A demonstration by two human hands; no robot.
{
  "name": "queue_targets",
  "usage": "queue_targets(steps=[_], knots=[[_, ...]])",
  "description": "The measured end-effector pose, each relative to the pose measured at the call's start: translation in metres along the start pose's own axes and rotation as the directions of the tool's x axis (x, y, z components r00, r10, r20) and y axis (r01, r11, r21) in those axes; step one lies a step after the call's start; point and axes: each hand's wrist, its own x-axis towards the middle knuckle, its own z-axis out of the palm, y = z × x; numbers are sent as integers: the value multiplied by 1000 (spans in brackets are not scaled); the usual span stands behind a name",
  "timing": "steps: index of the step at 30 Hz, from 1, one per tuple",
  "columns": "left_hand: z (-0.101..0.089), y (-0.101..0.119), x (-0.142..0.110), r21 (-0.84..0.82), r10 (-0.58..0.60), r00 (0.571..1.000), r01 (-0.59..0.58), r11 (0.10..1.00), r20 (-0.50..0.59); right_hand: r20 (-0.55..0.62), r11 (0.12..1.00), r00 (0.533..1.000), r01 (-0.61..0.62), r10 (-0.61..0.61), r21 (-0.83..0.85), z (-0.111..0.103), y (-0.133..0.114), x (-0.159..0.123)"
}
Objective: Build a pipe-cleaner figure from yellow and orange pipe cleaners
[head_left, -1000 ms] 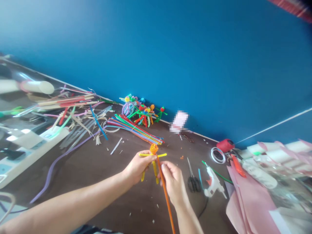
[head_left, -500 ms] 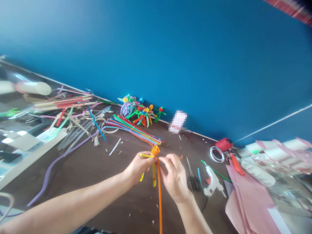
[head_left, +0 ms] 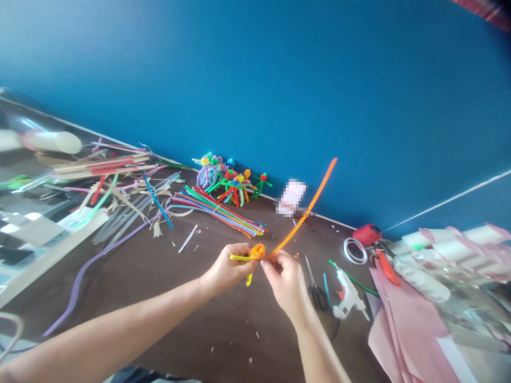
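Between my hands is a small pipe-cleaner figure point(head_left: 257, 251) with a coiled orange head and yellow limbs. My left hand point(head_left: 229, 267) pinches it just below the head; one yellow limb sticks out left and another hangs beneath the fingers. My right hand point(head_left: 285, 276) is closed on an orange pipe cleaner point(head_left: 307, 211) close to the figure. The long free end of that pipe cleaner rises up and to the right, in front of the blue wall. Where it meets the figure is covered by my fingers. Behind my hands lies a bundle of coloured pipe cleaners point(head_left: 217, 211).
Several finished pipe-cleaner figures point(head_left: 235, 183) stand by the wall. On the right are scissors point(head_left: 316, 290), a white glue gun point(head_left: 350, 295), a tape roll point(head_left: 355, 251) and pink paper point(head_left: 403, 324). A power strip point(head_left: 51, 250) and loose strips lie left.
The orange pipe cleaner's free end has swung from hanging down toward me to pointing up and right. The figure's head has tipped toward me, and my right hand has shifted its grip.
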Motion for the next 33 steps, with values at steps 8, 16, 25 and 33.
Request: queue_targets(steps=[8,16,25,33], knots=[[-9,9,0,-127,100,977,-77,989,190,384,589,837,-547,390,594,3,7,3],[6,-1,-4,-544,-254,959,280,791,125,203,544,930,-346,305,764,12,11,-5],[17,8,-8,-676,-391,911,371,637,131,7,864,1000,-5,1,503,10,10,-4],[28,4,-11,-558,-264,953,138,818,-151,-336,984,942,32,28,173,28,7,-14]])
